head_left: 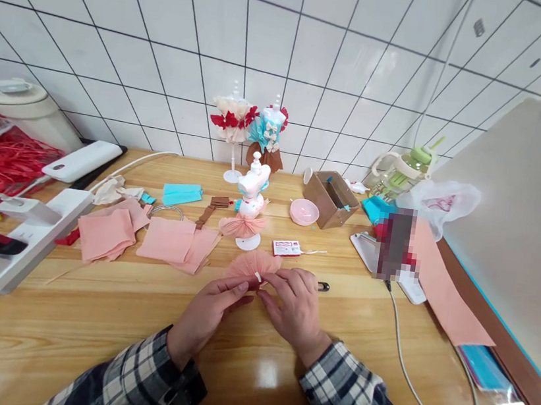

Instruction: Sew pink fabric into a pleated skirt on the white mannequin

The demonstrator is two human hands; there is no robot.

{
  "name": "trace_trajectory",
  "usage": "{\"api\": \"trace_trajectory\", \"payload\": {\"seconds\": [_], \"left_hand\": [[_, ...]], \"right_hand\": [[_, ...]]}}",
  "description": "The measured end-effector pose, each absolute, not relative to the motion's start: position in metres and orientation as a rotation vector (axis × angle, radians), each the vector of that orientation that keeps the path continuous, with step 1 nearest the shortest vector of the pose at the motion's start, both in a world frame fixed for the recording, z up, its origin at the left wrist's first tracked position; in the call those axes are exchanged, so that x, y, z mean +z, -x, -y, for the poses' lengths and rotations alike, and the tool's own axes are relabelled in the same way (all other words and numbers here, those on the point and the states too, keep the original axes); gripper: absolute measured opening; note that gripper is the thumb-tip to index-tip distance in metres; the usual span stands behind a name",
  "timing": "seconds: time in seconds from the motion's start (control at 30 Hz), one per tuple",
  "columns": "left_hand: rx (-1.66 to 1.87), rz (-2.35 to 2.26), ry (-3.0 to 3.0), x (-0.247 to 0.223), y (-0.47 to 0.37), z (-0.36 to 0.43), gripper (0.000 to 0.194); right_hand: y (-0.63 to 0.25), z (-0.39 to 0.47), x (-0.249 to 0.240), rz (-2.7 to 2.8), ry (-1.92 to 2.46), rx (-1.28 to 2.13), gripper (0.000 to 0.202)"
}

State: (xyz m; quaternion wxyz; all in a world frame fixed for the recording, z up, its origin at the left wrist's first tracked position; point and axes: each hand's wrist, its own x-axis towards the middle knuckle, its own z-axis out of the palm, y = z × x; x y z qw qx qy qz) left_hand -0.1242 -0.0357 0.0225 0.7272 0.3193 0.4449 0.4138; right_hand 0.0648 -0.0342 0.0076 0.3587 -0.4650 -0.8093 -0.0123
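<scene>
A pleated fan of pink crepe paper is spread above the wooden table, gathered at its near end. My left hand is closed on that gathered end, thumb on top. From the other side, my right hand pinches the same end with thumb and forefinger, beside a small white piece. Just beyond stands a small white dress-form mannequin with a pink paper skirt on a white base. A small red-and-white box lies to its right. Part of a black clip-like object shows past my right hand.
Stacks of pink paper lie left, near blue paper strips and a power strip. Two dressed mannequins stand at the wall. A pink bowl, cardboard box and cable are right.
</scene>
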Motion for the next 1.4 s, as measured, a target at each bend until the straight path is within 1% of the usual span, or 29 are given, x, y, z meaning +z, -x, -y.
{"api": "trace_trajectory", "payload": {"seconds": [0.1,0.23,0.33,0.43,0.5,0.6,0.73,0.83,0.93,1.07,1.13,1.2,1.4], "left_hand": [[0.904,-1.006,-0.761,0.022,0.126,0.036,0.035],[0.880,-1.078,-0.914,0.018,0.129,0.035,0.034],[0.853,-1.088,-1.022,0.016,0.130,0.034,0.031],[0.826,-1.085,-1.178,0.016,0.128,0.033,0.029],[0.814,-1.126,-1.322,0.017,0.127,0.033,0.027],[0.820,-1.255,-1.586,0.016,0.126,0.033,0.020],[0.871,-1.319,-1.809,0.012,0.126,0.032,0.013],[0.930,-1.340,-1.877,0.009,0.127,0.031,0.012],[0.934,-1.373,-1.910,0.008,0.128,0.030,0.013],[0.918,-1.368,-1.832,0.010,0.128,0.030,0.014],[0.921,-1.342,-1.734,0.013,0.127,0.030,0.014],[0.919,-1.314,-1.629,0.014,0.126,0.031,0.015],[0.871,-1.335,-1.481,0.017,0.124,0.031,0.019]], "right_hand": [[-0.055,0.032,0.007,2.042,1.193,-0.062,0.015],[-0.055,0.033,0.009,1.995,1.167,-0.105,0.021],[-0.058,0.035,0.011,2.022,1.127,-0.113,0.012],[-0.059,0.035,0.011,2.057,1.150,-0.071,0.008],[-0.059,0.034,0.009,2.060,1.183,0.041,0.007],[-0.056,0.032,0.002,1.980,1.212,0.353,0.003],[-0.047,0.031,-0.007,1.780,1.258,0.722,0.009],[-0.043,0.032,-0.009,1.690,1.273,0.856,0.011],[-0.044,0.035,-0.007,1.723,1.253,0.773,0.011],[-0.049,0.042,-0.002,1.907,1.204,0.395,0.010],[-0.051,0.044,0.000,1.966,1.181,0.267,0.012],[-0.051,0.046,0.001,1.994,1.153,0.233,0.013],[-0.050,0.044,-0.001,1.937,1.156,0.282,0.013]]}}
